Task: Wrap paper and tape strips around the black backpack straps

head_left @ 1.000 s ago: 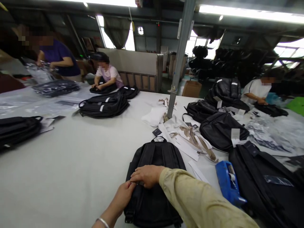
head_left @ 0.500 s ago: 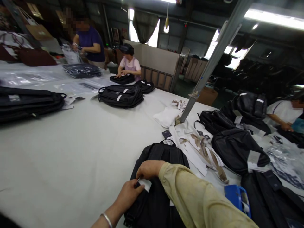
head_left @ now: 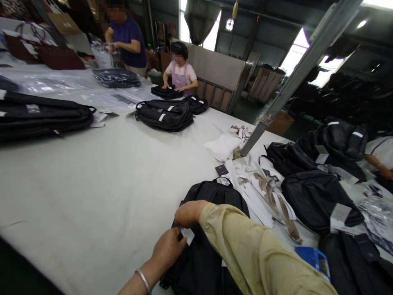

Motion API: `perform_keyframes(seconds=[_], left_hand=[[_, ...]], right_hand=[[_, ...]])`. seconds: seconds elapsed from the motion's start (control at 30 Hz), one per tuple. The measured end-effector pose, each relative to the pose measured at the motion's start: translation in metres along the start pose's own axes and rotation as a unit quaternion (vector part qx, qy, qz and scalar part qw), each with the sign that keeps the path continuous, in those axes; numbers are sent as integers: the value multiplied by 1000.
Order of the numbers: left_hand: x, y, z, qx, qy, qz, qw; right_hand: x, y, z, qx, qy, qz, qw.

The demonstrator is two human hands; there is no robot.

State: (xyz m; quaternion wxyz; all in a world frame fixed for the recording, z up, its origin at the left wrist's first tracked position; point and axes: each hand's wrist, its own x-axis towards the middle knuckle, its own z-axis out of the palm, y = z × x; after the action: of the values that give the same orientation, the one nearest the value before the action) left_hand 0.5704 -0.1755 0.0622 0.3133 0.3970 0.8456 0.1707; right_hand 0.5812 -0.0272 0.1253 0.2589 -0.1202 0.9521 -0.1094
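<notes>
A black backpack [head_left: 211, 256] lies on the white table just in front of me, straps facing up and its top handle pointing away. A small white paper piece [head_left: 188, 236] sits on its left shoulder strap. My left hand [head_left: 168, 248], with a silver bangle at the wrist, pinches at the paper's near-left edge with thumb and fingers. Close against it, my right hand [head_left: 190, 213] reaches across from a pale yellow sleeve. Its fingers curl down at the strap's edge, and their tips are hidden. A dark hang tag [head_left: 221, 170] lies by the top handle.
Paper and tan strips [head_left: 270, 196] are heaped right of the backpack, near a slanted metal post [head_left: 276, 106]. More black backpacks [head_left: 319, 200] lie on the right, beside a blue object [head_left: 313, 258]. Another backpack [head_left: 166, 114] lies farther back. Co-workers [head_left: 181, 73] stand or sit around the table.
The view has shifted, so the far scene appears moved right. Both hands stay at the white paper on the strap. The seated co-worker's hands have spread apart over a black bag.
</notes>
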Motion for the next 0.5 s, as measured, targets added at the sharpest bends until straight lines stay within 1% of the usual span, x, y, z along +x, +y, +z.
perform_keyframes(seconds=[0.1,0.17,0.23,0.4,0.5], left_hand=[[0,-1,0,9,0,-3,1000],[0,-2,0,9,1,-1,1000],[0,-3,0,-6,2,-1,1000],[5,-10,3,-135,-13,14,991],[8,-13,7,-138,-3,4,990]], right_hand=[[2,-2,-4,-31,-71,-26,997],[3,-2,-6,-44,-85,-35,995],[3,-2,-8,-48,-80,-44,995],[-4,-2,-10,-49,-60,-55,995],[-11,-2,-11,-42,-38,-50,997]])
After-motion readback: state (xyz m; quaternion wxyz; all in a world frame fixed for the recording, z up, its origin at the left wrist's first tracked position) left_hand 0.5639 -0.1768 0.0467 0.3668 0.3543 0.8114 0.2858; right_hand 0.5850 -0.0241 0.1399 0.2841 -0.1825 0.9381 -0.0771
